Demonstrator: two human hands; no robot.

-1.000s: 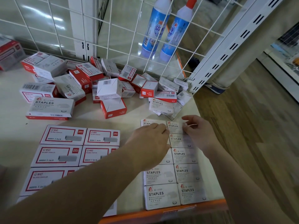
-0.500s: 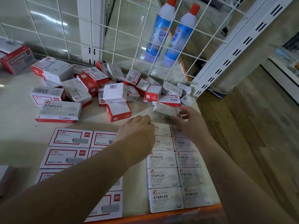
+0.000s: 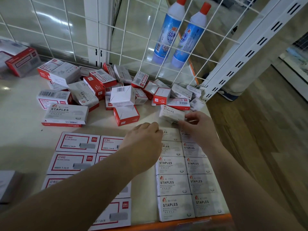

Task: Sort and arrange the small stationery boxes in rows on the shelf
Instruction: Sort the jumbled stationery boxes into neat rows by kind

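Note:
Two columns of white STAPLES boxes (image 3: 173, 164) lie flat in rows at the shelf's front right. To their left lie rows of red-framed boxes (image 3: 75, 142), partly hidden by my left forearm. A jumbled pile of loose red and white boxes (image 3: 116, 87) lies along the back. My right hand (image 3: 200, 129) pinches the near end of a small white STAPLES box (image 3: 170, 113), just beyond the far end of the white rows. My left hand (image 3: 143, 144) hovers knuckles up with loosely curled fingers beside the white rows, holding nothing.
A bigger STAPLES box (image 3: 66, 114) lies left of the pile. Behind a white wire grid (image 3: 133, 30) stand two blue bottles (image 3: 166, 35). A slotted white upright (image 3: 250, 52) bounds the right side. The shelf (image 3: 25, 130) has an orange front edge (image 3: 183, 225). A red carton (image 3: 21, 62) sits far left.
Both hands moved away from the top of the white rows. My right hand reached to the pile's edge and took hold of a white STAPLES box; my left hand drew back slightly.

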